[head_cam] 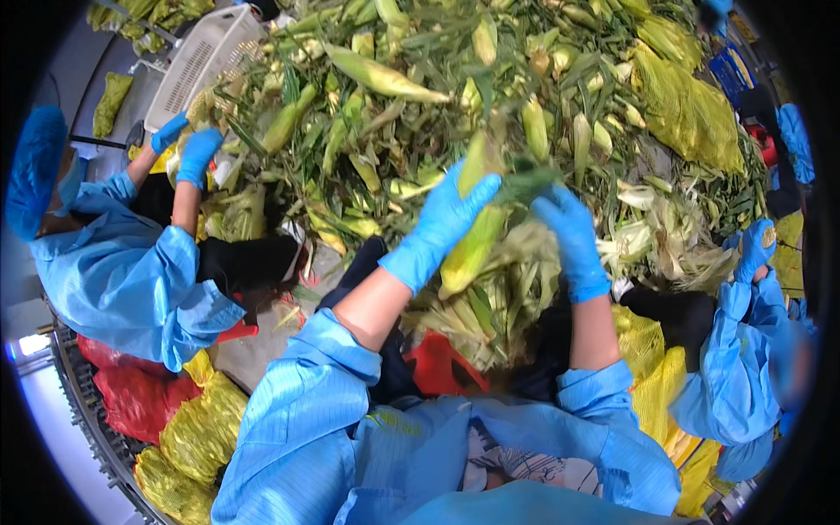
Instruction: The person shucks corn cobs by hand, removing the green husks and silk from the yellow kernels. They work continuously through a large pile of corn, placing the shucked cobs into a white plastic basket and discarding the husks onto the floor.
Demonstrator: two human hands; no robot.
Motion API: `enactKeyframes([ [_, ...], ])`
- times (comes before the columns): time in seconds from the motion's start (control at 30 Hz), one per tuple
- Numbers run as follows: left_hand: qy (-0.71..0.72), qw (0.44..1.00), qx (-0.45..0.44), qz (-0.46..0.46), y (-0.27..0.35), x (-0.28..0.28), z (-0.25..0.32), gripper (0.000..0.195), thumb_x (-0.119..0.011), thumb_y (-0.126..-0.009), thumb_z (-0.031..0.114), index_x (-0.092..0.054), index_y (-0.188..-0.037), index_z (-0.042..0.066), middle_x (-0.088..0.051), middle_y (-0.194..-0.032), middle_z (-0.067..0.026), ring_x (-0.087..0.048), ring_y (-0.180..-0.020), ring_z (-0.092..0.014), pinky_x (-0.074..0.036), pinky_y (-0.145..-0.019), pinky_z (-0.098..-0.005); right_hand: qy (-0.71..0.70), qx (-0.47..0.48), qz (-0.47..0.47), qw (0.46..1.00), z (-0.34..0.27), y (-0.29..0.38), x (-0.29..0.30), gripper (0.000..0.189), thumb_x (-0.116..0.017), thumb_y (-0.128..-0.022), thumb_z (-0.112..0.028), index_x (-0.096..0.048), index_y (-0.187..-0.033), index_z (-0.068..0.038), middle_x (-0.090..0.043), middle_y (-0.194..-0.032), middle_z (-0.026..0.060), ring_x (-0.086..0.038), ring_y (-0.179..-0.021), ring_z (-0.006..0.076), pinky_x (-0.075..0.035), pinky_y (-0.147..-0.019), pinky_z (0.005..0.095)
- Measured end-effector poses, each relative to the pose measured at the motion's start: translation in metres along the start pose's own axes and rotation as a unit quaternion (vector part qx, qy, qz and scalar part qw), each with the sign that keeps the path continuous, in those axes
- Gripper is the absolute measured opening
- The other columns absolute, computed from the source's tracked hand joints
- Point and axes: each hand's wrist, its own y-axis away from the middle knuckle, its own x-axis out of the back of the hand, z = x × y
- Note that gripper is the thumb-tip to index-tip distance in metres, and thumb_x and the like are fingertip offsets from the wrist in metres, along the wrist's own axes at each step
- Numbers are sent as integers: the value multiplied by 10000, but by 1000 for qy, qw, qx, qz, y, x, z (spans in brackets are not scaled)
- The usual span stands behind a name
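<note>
My left hand (453,210), in a blue glove, is closed around an ear of corn (476,246) in its green husk. The ear is tilted, and parts of it show above and below my thumb. My blue-gloved right hand (571,236) is just right of the ear. By its fingertips is a blurred green husk leaf (525,182); whether the fingers pinch it is unclear. Beneath both hands, loose pale husks (492,315) are heaped between my knees. Beyond them spreads a large pile of corn ears and husks (394,125).
At left a co-worker (125,262) holds a stripped ear near a white plastic crate (197,62). Another person (735,367) sits at right. Yellow mesh sacks (689,105) lie on the pile; red sacks (138,394) stand behind at left. A red stool (443,364) shows below me.
</note>
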Motion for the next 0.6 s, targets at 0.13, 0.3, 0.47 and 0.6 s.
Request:
enactKeyframes([
  [0.13, -178, 982, -54, -15, 10, -11, -9, 708, -492, -900, 474, -286, -1392, 9, -397, -1371, -210, -411, -1255, -286, -306, -1037, -331, -88, -29, -47, 995, 0, -1, -20, 357, -652, -820, -169, -565, -1127, -10, -591, -1067, 30, -530, -954, 113, -424, -847, 257],
  [0.3, -226, 972, -43, -50, 20, -17, -6, 695, -443, -913, 485, -267, -1397, 18, -435, -1328, -238, -446, -1220, -347, -350, -1002, -350, -143, -14, -25, 989, 13, 2, -15, 324, -678, -764, -94, -596, -1065, -4, -624, -998, 48, -574, -881, 133, -448, -831, 278],
  [0.47, -265, 958, -78, -77, 13, -16, -4, 719, -511, -865, 531, -353, -1357, 31, -542, -1206, -223, -574, -1042, -317, -430, -899, -376, -264, -3, -3, 964, -2, 7, -23, 259, -654, -760, -68, -608, -1007, -7, -631, -945, 42, -586, -845, 135, -462, -794, 271],
  [0.6, -257, 951, 30, -168, 17, -15, 20, 660, -558, -846, 515, -454, -1274, 24, -586, -1132, -168, -579, -1001, -255, -435, -878, -352, -215, -32, -71, 974, 6, 4, -3, 247, -636, -748, -36, -609, -992, -15, -634, -924, 36, -592, -830, 133, -466, -780, 266],
])
